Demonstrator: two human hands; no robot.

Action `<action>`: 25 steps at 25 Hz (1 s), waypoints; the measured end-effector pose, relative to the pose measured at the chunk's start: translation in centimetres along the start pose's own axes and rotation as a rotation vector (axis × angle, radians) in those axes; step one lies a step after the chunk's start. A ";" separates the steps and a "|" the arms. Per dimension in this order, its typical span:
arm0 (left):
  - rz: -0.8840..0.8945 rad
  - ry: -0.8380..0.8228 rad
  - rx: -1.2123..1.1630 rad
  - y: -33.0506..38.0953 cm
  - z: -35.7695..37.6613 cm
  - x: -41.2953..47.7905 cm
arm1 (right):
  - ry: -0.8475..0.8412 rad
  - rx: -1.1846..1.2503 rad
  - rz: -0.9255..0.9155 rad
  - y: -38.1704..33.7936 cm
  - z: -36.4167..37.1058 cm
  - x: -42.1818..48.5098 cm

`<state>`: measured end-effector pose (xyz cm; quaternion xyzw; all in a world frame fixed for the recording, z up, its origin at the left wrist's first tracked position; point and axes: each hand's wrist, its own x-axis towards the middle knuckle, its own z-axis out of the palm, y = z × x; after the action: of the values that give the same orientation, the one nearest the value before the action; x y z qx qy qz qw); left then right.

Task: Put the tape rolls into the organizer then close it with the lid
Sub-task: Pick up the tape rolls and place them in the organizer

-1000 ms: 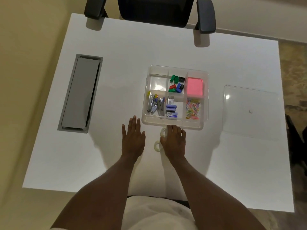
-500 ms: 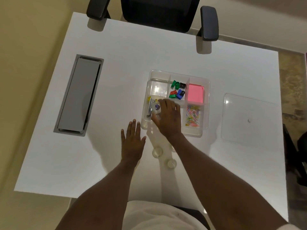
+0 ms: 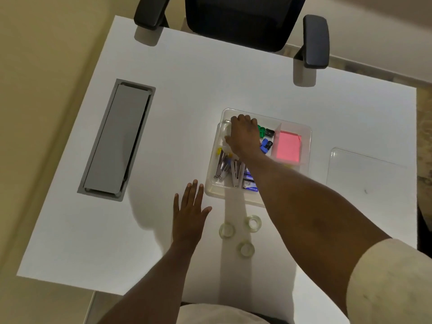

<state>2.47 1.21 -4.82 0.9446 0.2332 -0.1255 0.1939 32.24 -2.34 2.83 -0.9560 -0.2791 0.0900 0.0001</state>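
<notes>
The clear plastic organizer [image 3: 307, 146] sits mid-table with staplers, staple boxes, coloured sharpeners and a pink note pad in its compartments. My right hand [image 3: 244, 136] reaches over its far-left compartment, fingers curled down around a clear tape roll [image 3: 226, 131] whose edge just shows under the palm. Three more clear tape rolls lie on the table near me: one [image 3: 226, 229], another [image 3: 253, 222] and a third [image 3: 245, 248]. My left hand [image 3: 189, 213] rests flat and empty on the table, left of the rolls. The clear lid [image 3: 364, 174] lies flat to the organizer's right.
A grey cable hatch [image 3: 117, 139] is set into the white table [image 3: 70, 230] at the left. A black office chair [image 3: 243, 19] stands at the far edge. My right forearm crosses the organizer's near-right compartments and hides them.
My right hand has lifted a tape roll from the table and carried it forward, from the near-left compartment to over the far-left one. The left hand stayed flat.
</notes>
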 end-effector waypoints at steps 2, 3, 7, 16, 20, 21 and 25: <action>0.001 0.003 0.012 0.0 0.2 0.0 | -0.017 -0.023 0.004 -0.3 0.8 0.8; -0.001 0.002 0.014 -0.1 0.3 0.0 | -0.017 -0.037 0.009 -0.4 1.1 1.0; -0.010 -0.012 0.004 -0.1 0.4 0.1 | 0.034 -0.037 0.023 -0.4 1.6 1.1; -0.026 -0.078 0.018 0.8 -1.2 0.0 | 0.227 0.108 -0.021 -0.3 0.0 -7.4; -0.027 -0.107 0.050 1.5 -2.2 -0.2 | 0.307 0.170 -0.049 0.1 1.3 -14.2; -0.029 -0.113 0.054 1.7 -2.4 -0.2 | 0.319 0.182 -0.054 0.3 1.7 -15.9; -0.028 -0.123 0.037 2.2 -3.0 -0.3 | 0.244 0.251 0.013 2.0 3.2 -22.4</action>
<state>3.75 0.59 -1.34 0.9353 0.2315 -0.1903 0.1884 14.20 -16.18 3.40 -0.9542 -0.2572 0.0072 0.1527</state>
